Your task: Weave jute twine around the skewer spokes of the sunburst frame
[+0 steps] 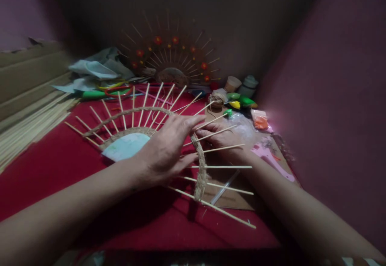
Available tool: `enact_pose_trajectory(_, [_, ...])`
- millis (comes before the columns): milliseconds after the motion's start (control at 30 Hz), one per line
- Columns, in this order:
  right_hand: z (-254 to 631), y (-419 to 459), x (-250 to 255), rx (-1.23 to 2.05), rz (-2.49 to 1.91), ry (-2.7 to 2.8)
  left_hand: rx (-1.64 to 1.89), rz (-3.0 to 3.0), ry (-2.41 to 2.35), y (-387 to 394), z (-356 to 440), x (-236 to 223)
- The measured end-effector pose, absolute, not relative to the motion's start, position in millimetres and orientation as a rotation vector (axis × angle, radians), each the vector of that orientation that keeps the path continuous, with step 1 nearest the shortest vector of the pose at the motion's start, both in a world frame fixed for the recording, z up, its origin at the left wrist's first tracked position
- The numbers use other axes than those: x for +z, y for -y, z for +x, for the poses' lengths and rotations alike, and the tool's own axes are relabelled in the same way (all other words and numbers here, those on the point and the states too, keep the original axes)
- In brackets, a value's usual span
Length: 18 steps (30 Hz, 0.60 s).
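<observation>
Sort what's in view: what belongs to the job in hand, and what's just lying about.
Likely part of the job:
- fan-shaped stick frame
- woven twine band
- ball of twine
- loose pale sticks

Seemingly just lying about:
- cup
- orange packet
- clear plastic

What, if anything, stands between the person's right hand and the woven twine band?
Nothing visible blocks the right hand; its fingers are right beside the twine band. Some thin sticks cross in front of that hand in this view.
</observation>
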State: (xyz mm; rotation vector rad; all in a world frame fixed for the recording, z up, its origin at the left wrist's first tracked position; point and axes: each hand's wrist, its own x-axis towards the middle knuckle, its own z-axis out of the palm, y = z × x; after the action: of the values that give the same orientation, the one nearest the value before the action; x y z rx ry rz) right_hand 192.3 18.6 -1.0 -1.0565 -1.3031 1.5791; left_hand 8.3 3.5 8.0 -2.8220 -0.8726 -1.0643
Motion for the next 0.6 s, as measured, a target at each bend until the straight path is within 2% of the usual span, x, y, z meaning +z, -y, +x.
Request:
enact_pose_trajectory(233, [196.1, -17.4, -11.1, 1.469, -1.038, 1.299, -1.318, -2.767, 1.304, -16.9, -9.9, 17.7])
enact_pose_trajectory(400, [195.2, -14.9, -13.2, 1.418, -1.098, 1.360, -1.080, -2.785, 1.349, -18.5, -7.2, 9.9])
enact_pose_trajectory(600, [197.0, -19.1, -13.1, 1.201, -1.061, 1.551, -0.859, -2.720, 1.231, -15.6, -7.1, 6.6])
